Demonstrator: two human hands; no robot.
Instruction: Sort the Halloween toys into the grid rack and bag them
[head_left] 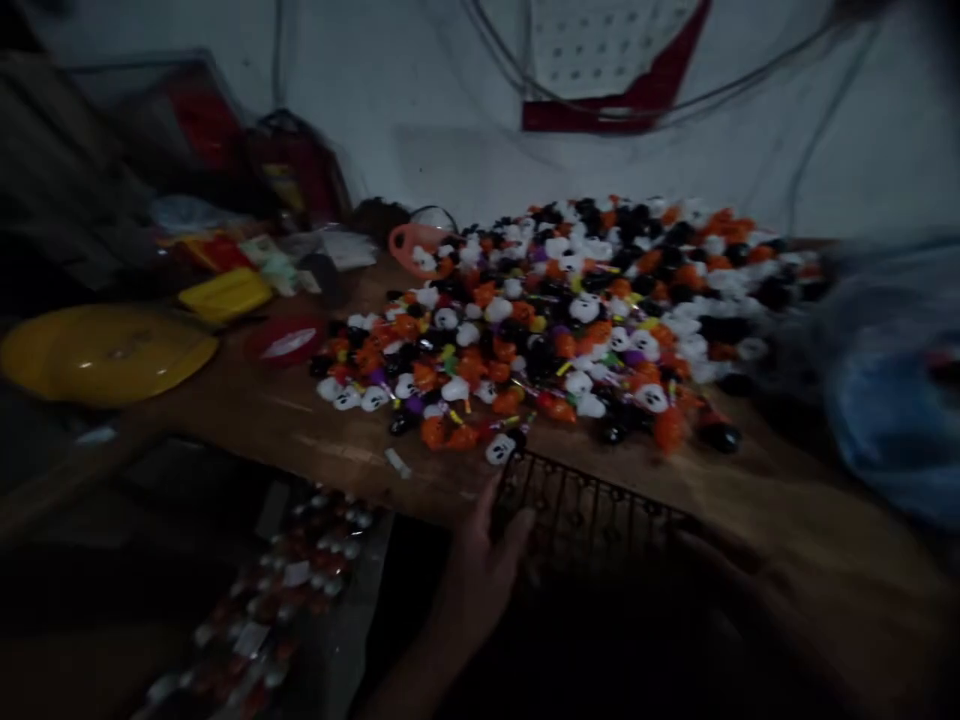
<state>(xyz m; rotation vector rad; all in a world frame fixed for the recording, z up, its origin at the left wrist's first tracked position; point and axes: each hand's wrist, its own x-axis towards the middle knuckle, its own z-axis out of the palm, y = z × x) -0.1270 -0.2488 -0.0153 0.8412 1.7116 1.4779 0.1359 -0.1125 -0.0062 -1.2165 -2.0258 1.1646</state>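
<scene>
A dark rack or grid with thin bars (592, 505) is held low at the table's front edge, its far rim against the wood. My left hand (491, 545) grips its left end, thumb bent over the near side. My right hand (709, 550) is at its right end, dim and blurred, with its fingers mostly lost in shadow. Just beyond the rack lies a large heap of small plastic figures (525, 340), orange, white and black, some with skull-like faces. One white skull-faced figure (499, 449) sits right by the rack's left corner.
On the left are a yellow hard hat (112, 350), a red dish (285, 340) and a yellow box (225, 295). An orange basket (420, 245) stands behind the heap. A blue plastic bag (892, 400) is at right. More figures (277, 590) lie below the table.
</scene>
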